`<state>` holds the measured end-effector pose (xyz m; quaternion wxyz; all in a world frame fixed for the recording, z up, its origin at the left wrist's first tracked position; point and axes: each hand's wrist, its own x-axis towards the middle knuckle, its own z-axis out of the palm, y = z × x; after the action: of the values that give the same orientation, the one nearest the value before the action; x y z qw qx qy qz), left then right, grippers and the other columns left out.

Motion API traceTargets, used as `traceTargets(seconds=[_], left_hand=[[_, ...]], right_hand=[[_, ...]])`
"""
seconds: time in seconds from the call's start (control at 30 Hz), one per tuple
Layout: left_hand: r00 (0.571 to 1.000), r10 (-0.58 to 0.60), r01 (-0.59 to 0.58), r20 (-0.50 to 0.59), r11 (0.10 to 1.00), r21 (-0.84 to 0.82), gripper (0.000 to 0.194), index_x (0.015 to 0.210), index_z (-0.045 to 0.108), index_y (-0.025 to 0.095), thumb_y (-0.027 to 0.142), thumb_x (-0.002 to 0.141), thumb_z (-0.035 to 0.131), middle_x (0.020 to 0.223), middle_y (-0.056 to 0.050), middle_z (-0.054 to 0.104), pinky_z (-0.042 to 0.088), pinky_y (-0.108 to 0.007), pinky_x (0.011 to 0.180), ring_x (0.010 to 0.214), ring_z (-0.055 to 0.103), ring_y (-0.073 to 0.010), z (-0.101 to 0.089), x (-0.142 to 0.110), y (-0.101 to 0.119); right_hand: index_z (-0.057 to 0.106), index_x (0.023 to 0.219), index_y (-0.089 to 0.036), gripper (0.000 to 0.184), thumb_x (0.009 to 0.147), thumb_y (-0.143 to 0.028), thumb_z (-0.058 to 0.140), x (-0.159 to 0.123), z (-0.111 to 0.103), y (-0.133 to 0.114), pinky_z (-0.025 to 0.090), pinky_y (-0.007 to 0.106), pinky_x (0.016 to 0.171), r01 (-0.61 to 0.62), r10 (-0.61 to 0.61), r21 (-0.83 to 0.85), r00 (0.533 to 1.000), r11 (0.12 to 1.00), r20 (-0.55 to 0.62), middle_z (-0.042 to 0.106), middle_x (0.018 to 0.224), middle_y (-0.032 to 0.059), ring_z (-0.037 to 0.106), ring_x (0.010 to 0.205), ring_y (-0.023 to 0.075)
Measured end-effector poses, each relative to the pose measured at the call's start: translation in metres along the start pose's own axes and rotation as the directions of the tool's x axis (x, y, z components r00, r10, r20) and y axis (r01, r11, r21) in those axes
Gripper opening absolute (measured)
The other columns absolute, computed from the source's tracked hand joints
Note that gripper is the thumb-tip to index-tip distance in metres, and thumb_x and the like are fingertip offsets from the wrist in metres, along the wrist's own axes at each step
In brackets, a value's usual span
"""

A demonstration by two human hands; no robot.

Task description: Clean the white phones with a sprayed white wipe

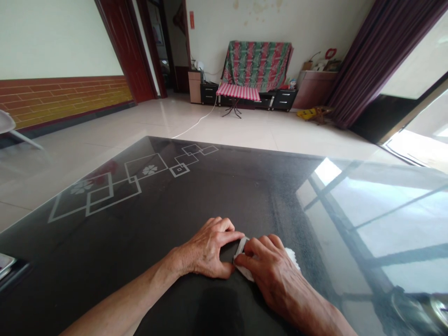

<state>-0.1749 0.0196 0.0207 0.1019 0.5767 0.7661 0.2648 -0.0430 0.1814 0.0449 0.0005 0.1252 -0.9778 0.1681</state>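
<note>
Right hand [275,268]: fingers bent and clamped on a folded white wipe [246,273], thumb along its near side.
Left hand [208,249]: thumb and index finger wide apart; index fingertip at the wipe's far end, thumb by its near corner. Whether they pinch it, I cannot tell.
White wipe: between the two hands, low on the bench [217,196]; a crumpled end shows beyond the right knuckles.
Reason for the hold: in my judgement, the left hand steadies the folded edge while the right gathers the bulk into a compact pad.
Obstruction: the right hand covers most of the wipe, so its folds cannot be inspected fully.
Bench: glossy, dark; pale flower inlay [150,170] at far left, window glare at right that masks the surface finish.
Bench margins: a phone-like device [6,265] at the left edge; a blurred round container [439,310] at lower right, near the right forearm, presumably set aside to leave working room.
Floor beyond: white cable [203,117] running toward a striped stand [238,92], with a patterned drape [257,65] behind.
Window side: purple curtain [364,60], yellow object [307,114] at its foot.
</note>
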Motion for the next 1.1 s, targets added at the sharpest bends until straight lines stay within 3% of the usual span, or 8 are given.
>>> traceTargets(seconds=[0.23,0.43,0.63,0.83,1.1], left_hand=[[1.000,0.004,-0.004,-0.003,1.000,0.003,0.055,0.114,0.060,0.024,0.026,0.059,0.067,0.099,-0.002,0.052,0.040,-0.034,0.085,0.089,0.050,-0.0200,0.0018,-0.0010,-0.0010],[1.000,0.009,-0.009,-0.003,1.000,0.004,0.058,0.117,0.059,0.025,0.027,0.059,0.067,0.100,-0.002,0.052,0.040,-0.035,0.086,0.089,0.050,-0.0202,0.0015,-0.0005,-0.0008],[1.000,-0.002,0.002,0.011,1.000,0.004,0.057,0.115,0.059,0.025,0.026,0.059,0.066,0.100,-0.003,0.053,0.040,-0.035,0.086,0.089,0.050,-0.0206,0.0009,-0.0007,-0.0006],[1.000,-0.001,0.001,0.007,1.000,-0.009,0.060,0.118,0.058,0.026,0.024,0.059,0.066,0.100,-0.002,0.052,0.040,-0.035,0.086,0.090,0.049,-0.0205,0.0008,-0.0008,-0.0005],[1.000,0.001,0.000,0.012,1.000,-0.011,0.059,0.119,0.057,0.026,0.023,0.060,0.064,0.101,-0.003,0.052,0.039,-0.035,0.086,0.090,0.049,-0.0209,-0.0003,-0.0009,-0.0001]], right_hand=[[0.064,0.099,-0.028,0.022,0.093,-0.014,0.047,0.0024,0.0009,-0.0008,0.027,0.033,0.077,-0.006,0.006,-0.006,1.000,1.000,-0.030,0.058,0.094,0.0019,0.044,0.082,0.0169],[0.064,0.093,-0.027,0.023,0.092,-0.011,0.048,-0.0001,-0.0057,-0.0021,0.028,0.032,0.076,0.018,-0.019,0.030,0.999,0.999,0.039,0.057,0.092,0.0000,0.046,0.081,0.0153],[0.063,0.099,-0.029,0.023,0.093,-0.013,0.048,0.0005,-0.0024,-0.0007,0.028,0.033,0.077,-0.015,0.015,-0.012,1.000,1.000,-0.008,0.058,0.095,0.0004,0.045,0.082,0.0160],[0.063,0.096,-0.028,0.023,0.093,-0.013,0.046,-0.0015,-0.0017,-0.0018,0.029,0.033,0.078,0.016,-0.017,0.031,0.999,0.999,0.046,0.057,0.095,0.0003,0.045,0.083,0.0164],[0.064,0.098,-0.028,0.022,0.092,-0.013,0.048,0.0009,-0.0013,-0.0052,0.029,0.033,0.078,-0.003,0.003,-0.001,1.000,1.000,-0.009,0.057,0.093,0.0014,0.045,0.083,0.0170]])
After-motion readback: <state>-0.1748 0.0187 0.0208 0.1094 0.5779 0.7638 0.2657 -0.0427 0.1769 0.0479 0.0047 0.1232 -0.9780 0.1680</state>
